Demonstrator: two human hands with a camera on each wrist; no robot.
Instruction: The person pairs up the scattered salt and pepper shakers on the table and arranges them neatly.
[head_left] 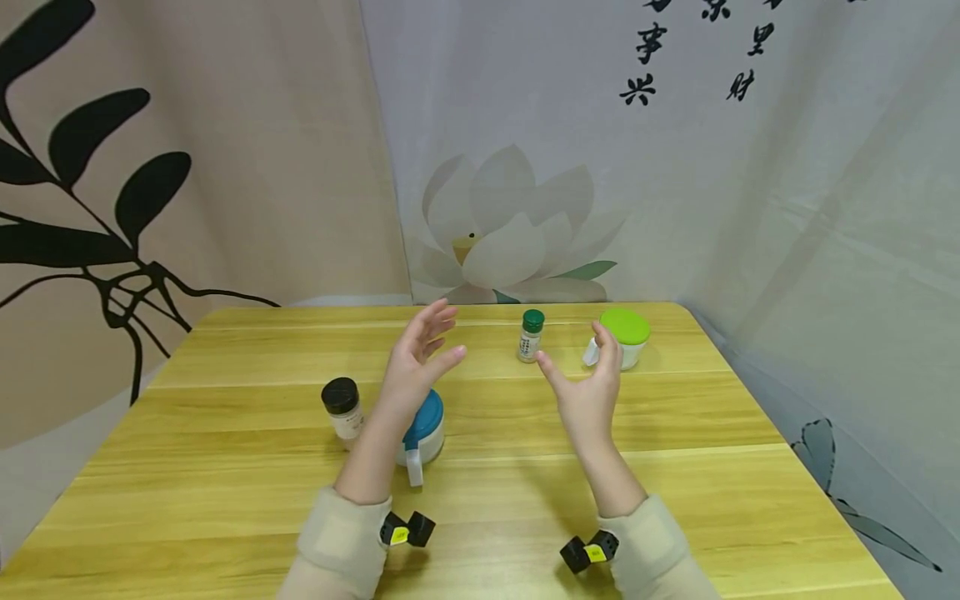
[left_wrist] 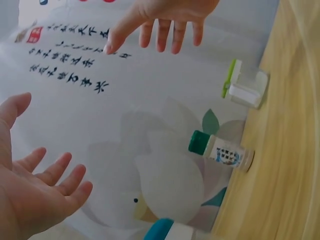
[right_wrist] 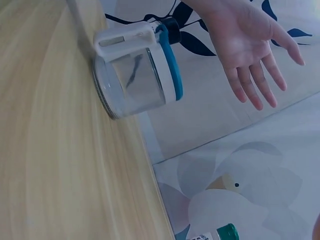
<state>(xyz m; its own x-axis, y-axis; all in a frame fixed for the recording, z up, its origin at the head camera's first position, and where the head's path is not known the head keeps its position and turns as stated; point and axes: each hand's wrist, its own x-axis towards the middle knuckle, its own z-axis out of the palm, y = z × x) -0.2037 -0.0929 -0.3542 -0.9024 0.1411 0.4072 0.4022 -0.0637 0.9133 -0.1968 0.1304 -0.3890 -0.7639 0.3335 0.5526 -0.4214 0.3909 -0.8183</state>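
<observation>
Both hands are raised above the wooden table (head_left: 225,500), palms facing each other, fingers straight and holding nothing. My left hand (head_left: 420,354) hovers over a glass jar with a blue lid (head_left: 425,433), also seen in the right wrist view (right_wrist: 137,70). A small bottle with a black cap (head_left: 342,407) stands left of that jar. My right hand (head_left: 588,387) is in front of a small green-capped bottle (head_left: 531,336) and a green-lidded white jar (head_left: 626,337). The left wrist view shows the left palm (left_wrist: 35,200), the right hand (left_wrist: 165,17), the green-capped bottle (left_wrist: 220,151) and the green-lidded jar (left_wrist: 245,86).
Printed curtains hang close behind and to the right of the table. The table's right edge (head_left: 810,483) runs near the green-lidded jar. Bare wood lies between and in front of the forearms.
</observation>
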